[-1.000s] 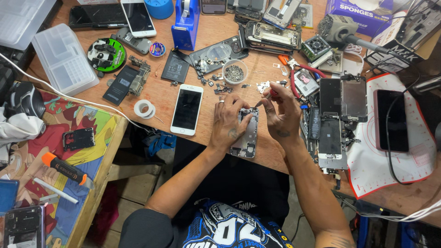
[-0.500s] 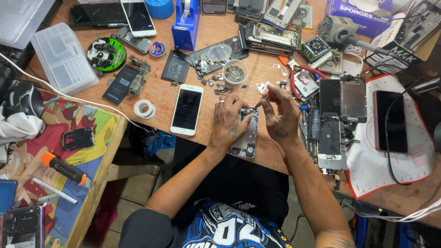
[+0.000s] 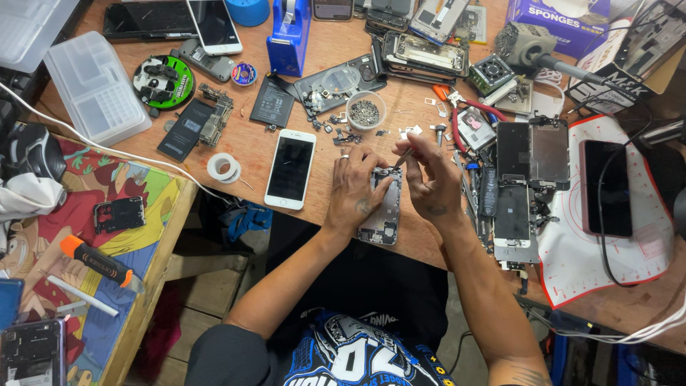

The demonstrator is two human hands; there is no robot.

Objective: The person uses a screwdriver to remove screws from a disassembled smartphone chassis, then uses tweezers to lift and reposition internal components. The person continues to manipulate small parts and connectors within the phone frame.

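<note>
At the near edge of the wooden surface point(image 3: 250, 154), an opened phone chassis point(image 3: 383, 211) is pinned flat by the left hand point(image 3: 355, 193), while a thin metal tool point(image 3: 404, 157) is pinched in the right hand's point(image 3: 433, 187) narrow grip, tip touching the chassis top.

Brown wooden workbench point(image 3: 314, 214), worn top, runs across the upper frame, front edge angled down to the right. Second lower table point(image 3: 153, 236) on the far left, well apart from the hands, wooden edge, covered with a bright cartoon-print cloth point(image 3: 107, 193). Between the two tables and below the hands: gap showing wooden planks point(image 3: 207, 286) and dark floor. Red-bordered white work mat point(image 3: 572, 257) lies on the bench to the right of the hands. Lighting even, from above, soft shadows, dimmer at the right corner. No walls or windows in view.
</note>
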